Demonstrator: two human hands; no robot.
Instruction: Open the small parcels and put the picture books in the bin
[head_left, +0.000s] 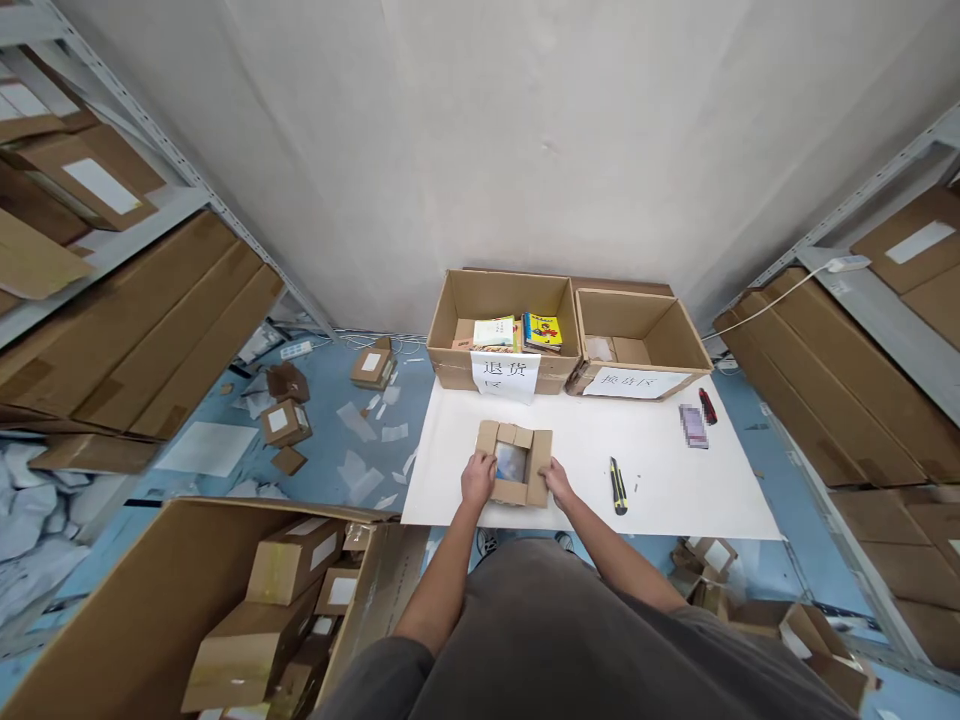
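A small cardboard box with its flaps folded out lies on the white table in front of me. Something with a blue and whitish surface shows inside it, too unclear to name. My left hand grips the box's left side, fingers closed at the edge of the opening. On the opposite side, my right hand pinches the right flap. To the right of that hand lies a yellow and black utility knife, touched by neither hand.
Behind the small box stand a large carton holding several books and another carton, both with paper signs. A phone-like blurred item and a red knife lie right. A big carton of boxes stands left.
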